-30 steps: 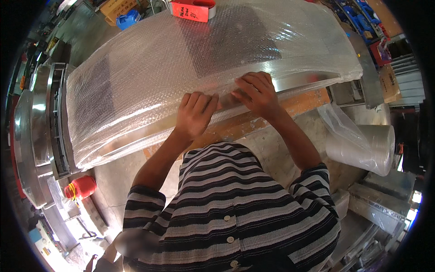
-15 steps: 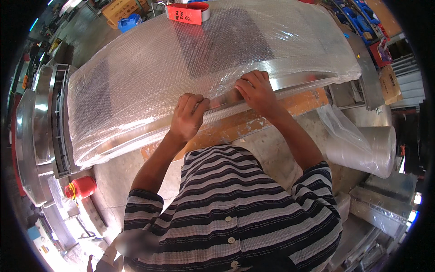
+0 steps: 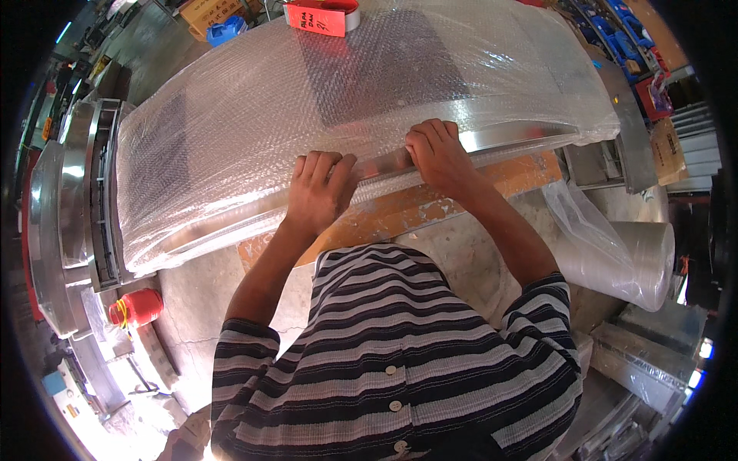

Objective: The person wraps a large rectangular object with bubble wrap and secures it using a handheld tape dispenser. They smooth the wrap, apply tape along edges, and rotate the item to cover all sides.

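Note:
A large flat piece wrapped in bubble wrap [image 3: 238, 146] lies in front of me, with dark patches showing through the clear layers. Along its near side the wrap parts, baring a shiny metal edge [image 3: 492, 140]. My left hand [image 3: 317, 192] has its fingers curled over the wrap at this near edge, left of the middle. A short way to the right, my right hand [image 3: 442, 157] grips the wrap in the same manner, thumb tucked under. The fingertips of both hands are partly hidden.
Under the near side runs a scuffed orange-brown wooden board [image 3: 519, 175]. A red tag [image 3: 319, 21] leans on a tape roll [image 3: 350, 15] on top. At right lies a thick roll of clear plastic [image 3: 642, 265]; a red canister [image 3: 142, 307] stands at left, below metal units [image 3: 77, 192].
The view has shifted slightly. My left hand's fingers are a little more spread along the edge, and my right hand's fingers have curled in slightly; both hands stay on the wrap.

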`<action>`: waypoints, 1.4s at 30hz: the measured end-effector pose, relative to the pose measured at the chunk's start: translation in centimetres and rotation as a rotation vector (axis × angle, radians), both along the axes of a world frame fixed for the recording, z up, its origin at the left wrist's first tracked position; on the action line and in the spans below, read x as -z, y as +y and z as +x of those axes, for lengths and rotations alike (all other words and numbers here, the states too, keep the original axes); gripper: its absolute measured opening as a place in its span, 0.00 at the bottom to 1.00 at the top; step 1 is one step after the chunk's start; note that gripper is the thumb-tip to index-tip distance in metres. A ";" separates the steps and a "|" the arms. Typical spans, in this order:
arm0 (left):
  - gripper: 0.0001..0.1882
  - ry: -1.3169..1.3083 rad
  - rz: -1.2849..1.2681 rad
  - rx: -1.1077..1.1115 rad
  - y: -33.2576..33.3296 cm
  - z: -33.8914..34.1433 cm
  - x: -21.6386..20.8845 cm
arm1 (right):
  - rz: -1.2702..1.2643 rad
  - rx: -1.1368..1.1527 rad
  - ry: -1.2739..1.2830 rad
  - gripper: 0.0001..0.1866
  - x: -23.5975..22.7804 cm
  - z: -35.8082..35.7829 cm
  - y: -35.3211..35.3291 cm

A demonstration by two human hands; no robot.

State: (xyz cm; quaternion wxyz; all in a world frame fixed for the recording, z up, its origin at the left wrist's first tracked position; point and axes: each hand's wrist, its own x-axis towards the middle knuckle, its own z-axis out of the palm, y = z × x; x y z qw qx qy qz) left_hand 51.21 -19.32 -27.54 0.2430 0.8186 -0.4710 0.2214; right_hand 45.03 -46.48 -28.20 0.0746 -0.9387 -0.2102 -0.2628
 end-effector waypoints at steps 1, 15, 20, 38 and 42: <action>0.21 0.014 0.010 -0.015 -0.2 -0.2 -0.4 | -0.007 -0.008 -0.007 0.14 0.1 0.0 -0.2; 0.27 -0.116 -0.057 0.096 -0.6 1.0 -1.1 | 0.216 0.166 -0.156 0.14 -1.2 -1.8 -5.8; 0.27 -0.173 -0.050 0.126 -0.5 1.5 -0.3 | 0.132 0.170 -0.065 0.10 -1.4 -1.2 -8.1; 0.26 -0.181 -0.066 0.144 -0.3 0.8 1.2 | 0.039 -0.052 -0.023 0.11 -0.5 0.4 -3.0; 0.25 -0.137 -0.036 0.127 -0.1 0.7 1.4 | -0.007 -0.008 -0.046 0.13 -0.4 -0.5 -2.4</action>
